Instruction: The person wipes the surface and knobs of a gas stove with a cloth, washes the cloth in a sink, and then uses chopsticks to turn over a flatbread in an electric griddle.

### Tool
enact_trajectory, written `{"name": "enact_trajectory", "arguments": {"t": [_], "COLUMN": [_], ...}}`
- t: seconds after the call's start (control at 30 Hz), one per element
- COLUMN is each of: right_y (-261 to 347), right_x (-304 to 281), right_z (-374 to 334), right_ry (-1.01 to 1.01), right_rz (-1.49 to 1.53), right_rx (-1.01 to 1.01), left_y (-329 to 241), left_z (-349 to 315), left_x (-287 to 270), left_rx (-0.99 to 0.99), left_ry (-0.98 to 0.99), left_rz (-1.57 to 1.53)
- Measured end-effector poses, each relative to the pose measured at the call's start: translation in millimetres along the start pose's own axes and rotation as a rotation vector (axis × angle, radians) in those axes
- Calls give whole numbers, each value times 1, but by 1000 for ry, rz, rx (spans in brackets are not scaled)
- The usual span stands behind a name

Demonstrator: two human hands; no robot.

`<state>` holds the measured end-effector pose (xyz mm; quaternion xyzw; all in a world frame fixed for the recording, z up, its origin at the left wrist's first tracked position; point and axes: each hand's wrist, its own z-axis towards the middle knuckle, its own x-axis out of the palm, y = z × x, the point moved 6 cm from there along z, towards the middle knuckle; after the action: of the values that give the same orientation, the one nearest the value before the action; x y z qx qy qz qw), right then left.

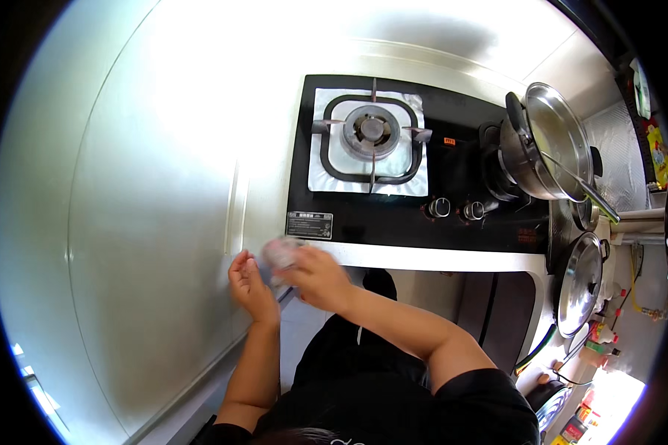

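My right hand (321, 280) is closed round a crumpled, pale pinkish-grey cloth (280, 254), which is smeared by motion. The cloth is over the front left corner of the white counter (269, 200), beside the black gas stove (356, 227). My left hand (253, 288) is just left of the cloth, palm turned up, fingers slightly bent and apart, with nothing in it. On the left burner (371, 130) stands a bare pan support over a shiny foil sheet (326, 167).
A steel pot (525, 154) with a green-handled utensil (600, 204) in it stands on the right burner. Further right are a lidded pan (577, 285) and several bottles (603, 334). A pale wall (148, 222) rises close on my left.
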<state>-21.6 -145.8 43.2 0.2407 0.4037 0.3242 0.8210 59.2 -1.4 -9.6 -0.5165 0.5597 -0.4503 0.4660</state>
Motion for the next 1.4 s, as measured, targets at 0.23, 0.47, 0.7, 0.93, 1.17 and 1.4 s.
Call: {"name": "enact_trajectory", "arguments": {"t": [0.23, 0.47, 0.7, 0.93, 1.17, 1.4], "right_y": [-46, -45, -43, -16, -22, -20], "right_x": [-74, -6, 35, 60, 27, 24], "right_z": [-108, -84, -60, -67, -56, -67], "right_ry": [12, 83, 219, 400, 143, 23], "right_rz": [-437, -494, -377, -210, -308, -32], "right_rx": [477, 282, 242, 128, 260, 303], "left_y": [171, 153, 146, 171, 171, 163], "left_z": [-44, -36, -19, 1, 0, 1], "left_x": [27, 65, 42, 30, 21, 23], "left_rx": [-1293, -1232, -1243, -994, -1080, -1020], "left_ry": [34, 340, 295, 597, 395, 573], "left_rz": [-583, -752, -738, -704, -683, -612]}}
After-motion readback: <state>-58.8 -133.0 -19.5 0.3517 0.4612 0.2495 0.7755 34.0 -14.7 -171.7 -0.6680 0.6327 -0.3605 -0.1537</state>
